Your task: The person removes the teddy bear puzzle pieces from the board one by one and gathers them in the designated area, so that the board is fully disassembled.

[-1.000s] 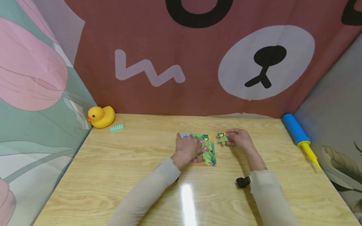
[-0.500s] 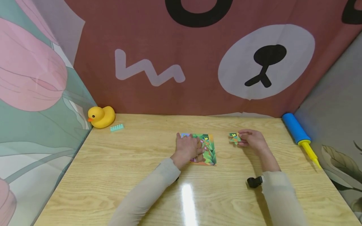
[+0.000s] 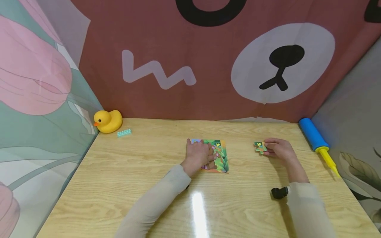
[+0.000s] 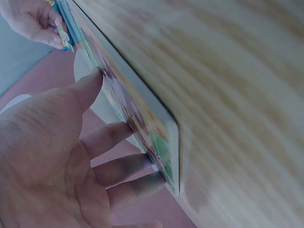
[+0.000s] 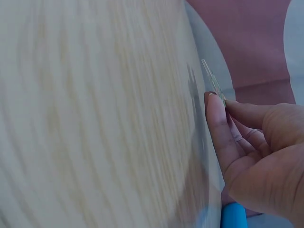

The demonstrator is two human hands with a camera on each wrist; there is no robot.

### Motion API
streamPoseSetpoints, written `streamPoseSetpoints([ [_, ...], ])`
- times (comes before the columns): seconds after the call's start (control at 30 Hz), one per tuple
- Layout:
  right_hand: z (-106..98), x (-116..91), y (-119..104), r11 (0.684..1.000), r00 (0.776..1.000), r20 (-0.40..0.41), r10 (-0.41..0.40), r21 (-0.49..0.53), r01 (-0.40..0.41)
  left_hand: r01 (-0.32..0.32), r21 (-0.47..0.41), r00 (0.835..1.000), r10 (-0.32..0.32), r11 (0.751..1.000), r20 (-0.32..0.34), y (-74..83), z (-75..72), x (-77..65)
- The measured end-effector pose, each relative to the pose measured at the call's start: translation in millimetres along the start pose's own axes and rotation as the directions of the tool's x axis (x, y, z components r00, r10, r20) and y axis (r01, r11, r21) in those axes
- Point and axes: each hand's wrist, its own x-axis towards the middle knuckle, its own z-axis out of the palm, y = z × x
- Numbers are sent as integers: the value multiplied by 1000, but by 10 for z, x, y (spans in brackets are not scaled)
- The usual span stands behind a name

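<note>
A colourful jigsaw puzzle with green leaves lies flat on the wooden table. My left hand rests on its left part, covering much of the picture. In the left wrist view, the fingertips and thumb press on the puzzle's face, spread apart. To the right of the puzzle, my right hand pinches a small jigsaw piece between thumb and fingers. That piece carries a yellow shape on green. The right wrist view shows it nearly edge-on, held just above the table.
A yellow rubber duck and a turquoise toy brick stand at the back left. On the right edge lies a blue hand pump with a yellow nozzle. A brown printed cloth hangs behind the wooden table.
My right hand has moved right, away from the puzzle, with the jigsaw piece still pinched in it. The left hand has stayed on the puzzle.
</note>
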Motion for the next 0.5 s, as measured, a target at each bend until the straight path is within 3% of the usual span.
streamPoseSetpoints([
  [0.03,-25,-2,9,1000,1000,0,3,-2,-3,60,182,997,-68,981,37,31,-16,6],
  [0.07,-47,-3,20,1000,1000,-1,7,-2,-7,89,310,993,-110,946,48,46,-22,16],
  [0.13,-82,1,38,1000,1000,-5,13,8,-13,115,327,986,-147,938,75,52,-14,41],
  [0.27,-118,25,66,999,1000,-3,22,37,-21,141,369,983,-173,919,55,41,-11,54],
  [0.3,-120,33,70,999,1000,0,23,43,-23,141,368,984,-171,919,50,36,-13,52],
  [0.33,-121,39,74,999,1000,2,25,45,-25,124,300,988,-145,946,48,28,-9,50],
  [0.37,-120,44,76,999,1000,3,27,44,-27,120,282,988,-142,952,56,26,-14,45],
  [0.5,-106,48,65,999,999,-20,30,14,-30,122,299,988,-145,946,54,33,-28,45],
])
